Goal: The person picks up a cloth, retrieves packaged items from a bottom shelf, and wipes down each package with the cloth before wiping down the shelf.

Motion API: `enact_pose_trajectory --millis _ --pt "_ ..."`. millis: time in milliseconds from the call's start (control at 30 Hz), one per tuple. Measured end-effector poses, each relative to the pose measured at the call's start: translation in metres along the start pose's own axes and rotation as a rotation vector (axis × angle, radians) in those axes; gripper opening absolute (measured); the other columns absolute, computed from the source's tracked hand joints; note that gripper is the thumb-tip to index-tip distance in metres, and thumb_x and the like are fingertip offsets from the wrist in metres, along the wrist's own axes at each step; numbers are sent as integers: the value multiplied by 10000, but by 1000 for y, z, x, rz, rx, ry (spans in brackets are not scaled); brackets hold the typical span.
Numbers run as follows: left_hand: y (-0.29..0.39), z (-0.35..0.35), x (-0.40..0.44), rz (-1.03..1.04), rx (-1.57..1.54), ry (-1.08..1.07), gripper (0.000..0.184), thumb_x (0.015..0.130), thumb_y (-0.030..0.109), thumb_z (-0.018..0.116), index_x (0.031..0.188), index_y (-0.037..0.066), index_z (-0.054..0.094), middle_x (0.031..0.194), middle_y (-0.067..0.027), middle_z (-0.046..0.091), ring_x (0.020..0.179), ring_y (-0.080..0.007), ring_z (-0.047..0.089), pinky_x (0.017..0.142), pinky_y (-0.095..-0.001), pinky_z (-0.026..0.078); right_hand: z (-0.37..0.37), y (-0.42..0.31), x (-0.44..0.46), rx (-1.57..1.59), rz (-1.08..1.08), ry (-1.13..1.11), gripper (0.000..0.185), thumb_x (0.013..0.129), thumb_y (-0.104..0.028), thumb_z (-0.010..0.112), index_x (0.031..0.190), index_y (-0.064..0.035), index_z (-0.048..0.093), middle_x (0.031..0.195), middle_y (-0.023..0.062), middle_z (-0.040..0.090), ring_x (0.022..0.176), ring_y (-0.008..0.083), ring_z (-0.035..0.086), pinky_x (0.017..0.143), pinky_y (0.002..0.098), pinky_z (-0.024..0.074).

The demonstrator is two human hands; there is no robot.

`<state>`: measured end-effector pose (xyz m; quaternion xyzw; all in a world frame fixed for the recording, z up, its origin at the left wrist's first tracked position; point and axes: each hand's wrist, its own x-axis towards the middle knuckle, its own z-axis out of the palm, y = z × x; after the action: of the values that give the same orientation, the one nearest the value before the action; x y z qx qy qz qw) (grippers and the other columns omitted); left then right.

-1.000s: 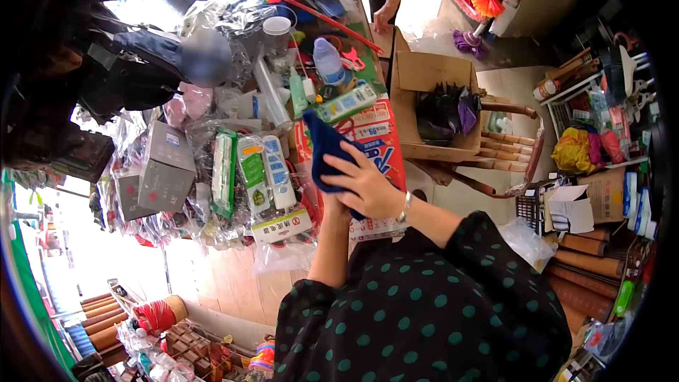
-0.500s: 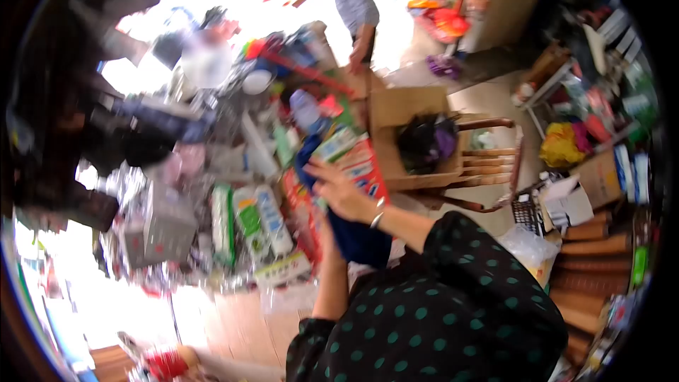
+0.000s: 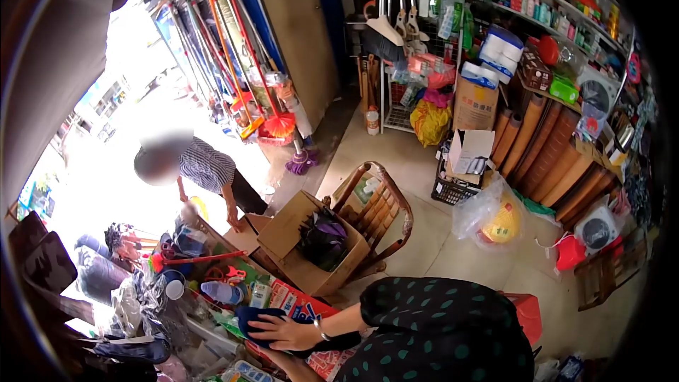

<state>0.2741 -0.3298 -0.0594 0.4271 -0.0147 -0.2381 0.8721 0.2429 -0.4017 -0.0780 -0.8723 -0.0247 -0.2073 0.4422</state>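
Observation:
A dark blue cloth item (image 3: 249, 317) lies at the lower middle over the goods on the table; its exact kind I cannot make out. My right hand (image 3: 284, 332), with a bracelet at the wrist, rests flat on top of it, fingers spread. Below it, my left hand (image 3: 294, 366) is at the cloth's underside, its fingers hidden. A red printed package (image 3: 300, 303) is just beyond the cloth, and a pale purple bottle (image 3: 223, 292) lies farther up among the goods.
An open cardboard box (image 3: 322, 279) with dark plastic inside stands beside a bamboo chair (image 3: 385, 219). Across the table's far end a person (image 3: 209, 166) bends over the goods. Brooms (image 3: 237, 49) lean by the doorway. A clear bag (image 3: 488, 216) sits on the floor.
My view has swung right and up, so the hands and cloth appear lower and farther left. My right hand is still on the cloth. The person at the far end now leans lower.

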Motion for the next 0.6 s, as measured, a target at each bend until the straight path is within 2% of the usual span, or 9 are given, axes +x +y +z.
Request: enact_pose_trajectory --millis 67,100,200,267,300,333,400,433,600 --pt "7 -13 5 -112 2 -48 616 906 433 370 1378 44 294 1367 -138 371 1241 -256 400 1017 -366 339 -12 2 23 60 87 20 524 951 -314 385 1434 -165 248 1504 82 173 1345 326 211 1053 482 205" --pt "10 -18 5 -220 8 -83 625 900 431 368 1387 51 274 1386 -141 345 1258 -260 384 1019 -367 335 -12 8 34 205 14 147 513 946 -275 395 1427 -149 269 1495 96 201 1320 316 270 1059 445 223" --pt "16 -9 -1 -210 82 13 640 886 445 375 1379 47 286 1363 -143 369 1225 -265 416 1008 -369 347 -8 15 44 455 60 262 501 957 -267 380 1423 -116 278 1494 104 203 1333 288 270 1059 392 242" --pt "20 -35 26 -115 232 10 656 871 451 423 1346 12 322 1299 -158 420 1151 -272 470 982 -371 373 -1 -11 26 372 80 192 484 947 -244 386 1407 -112 313 1494 106 202 1356 279 228 1078 405 215" --pt "33 -29 30 -98 201 139 587 889 429 413 1293 5 386 1248 -143 465 1109 -254 497 955 -355 391 14 -9 14 279 -88 256 485 924 -205 415 1395 -115 339 1501 100 182 1377 278 170 1089 432 187" --pt "41 -25 32 -79 170 267 530 906 407 402 1240 -2 450 1197 -128 510 1067 -235 524 929 -338 409 29 -9 2 -132 -217 265 483 911 -216 429 1372 -82 369 1491 91 216 1387 318 128 1068 494 204" --pt "47 -31 35 -47 196 268 543 912 407 405 1258 -10 429 1221 -137 492 1086 -242 509 941 -340 399 26 -41 -32 61 -184 152 475 899 -226 456 1357 -113 400 1494 91 207 1395 346 51 1044 540 206" --pt "47 -35 35 -26 226 240 549 914 407 406 1267 -14 418 1233 -141 483 1096 -245 502 947 -341 394 18 -48 -37 -5 -134 43 479 894 -217 463 1363 -158 391 1500 81 187 1388 374 24 1011 557 230" --pt "36 -39 34 30 400 131 587 927 407 413 1311 -34 366 1293 -161 438 1146 -261 465 977 -347 369 -5 -37 6 -46 -53 68 479 913 -212 447 1380 -168 351 1505 64 153 1370 408 54 984 566 240"
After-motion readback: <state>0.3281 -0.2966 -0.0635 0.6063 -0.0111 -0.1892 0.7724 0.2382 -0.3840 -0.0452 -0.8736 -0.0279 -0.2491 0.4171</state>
